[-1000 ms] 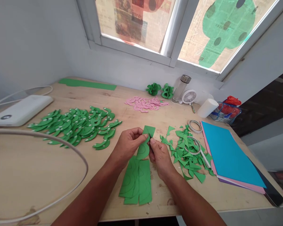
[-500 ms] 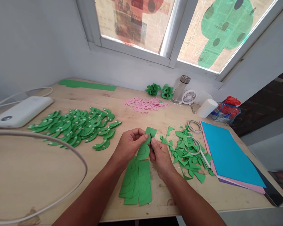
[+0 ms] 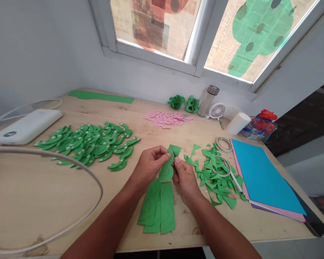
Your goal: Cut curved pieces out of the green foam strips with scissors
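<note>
My left hand (image 3: 154, 162) is closed, pinching a green paper strip (image 3: 166, 172) that has drawn curves and a partly cut, rounded edge. My right hand (image 3: 185, 173) is closed around what look like small dark scissors (image 3: 174, 166) at the strip's right edge; the fingers hide most of them. Toward its top the strip has a cut, with a corner (image 3: 175, 148) standing out to the right. Below my hands lie several green strips (image 3: 166, 208) with curved pencil lines, side by side on the wooden table.
Curved green pieces with white tabs (image 3: 94, 144) are heaped at left, near a white power bank (image 3: 25, 126) and its looping cable (image 3: 101, 187). Green scraps (image 3: 209, 176), tape rolls (image 3: 224, 144) and coloured sheets (image 3: 267, 176) lie at right. Pink pieces (image 3: 166, 119) and a bottle (image 3: 208, 100) are farther back.
The whole view has shifted slightly. Both hands keep nearly the same hold on the paper strip, and the piles have not visibly changed.
</note>
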Action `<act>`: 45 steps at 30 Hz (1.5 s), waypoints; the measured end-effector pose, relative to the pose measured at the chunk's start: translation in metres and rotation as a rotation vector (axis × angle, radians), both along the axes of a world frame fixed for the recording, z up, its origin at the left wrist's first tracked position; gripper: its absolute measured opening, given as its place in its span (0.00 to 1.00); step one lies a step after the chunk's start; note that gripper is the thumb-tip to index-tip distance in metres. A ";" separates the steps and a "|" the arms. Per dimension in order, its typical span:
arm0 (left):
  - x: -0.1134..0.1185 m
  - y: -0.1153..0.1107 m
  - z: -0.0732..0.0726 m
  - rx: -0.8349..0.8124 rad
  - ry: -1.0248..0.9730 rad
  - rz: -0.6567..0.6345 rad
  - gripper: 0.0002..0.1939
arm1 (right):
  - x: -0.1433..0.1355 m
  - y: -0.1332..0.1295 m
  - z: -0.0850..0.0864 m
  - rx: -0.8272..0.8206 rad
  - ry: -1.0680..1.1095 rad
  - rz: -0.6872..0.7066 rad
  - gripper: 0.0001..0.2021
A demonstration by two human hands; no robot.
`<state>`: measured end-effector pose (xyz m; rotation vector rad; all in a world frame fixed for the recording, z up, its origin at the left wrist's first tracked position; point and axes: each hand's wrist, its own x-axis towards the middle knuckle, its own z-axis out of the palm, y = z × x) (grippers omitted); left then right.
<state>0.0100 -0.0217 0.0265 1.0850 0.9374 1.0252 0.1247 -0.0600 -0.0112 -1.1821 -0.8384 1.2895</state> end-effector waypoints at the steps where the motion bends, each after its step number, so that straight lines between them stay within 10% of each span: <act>1: 0.000 0.000 -0.001 0.002 0.010 -0.002 0.09 | 0.000 0.000 0.000 -0.001 0.010 0.000 0.26; 45: -0.001 0.001 0.002 0.069 0.025 -0.008 0.08 | 0.001 0.000 0.001 0.014 -0.078 0.002 0.26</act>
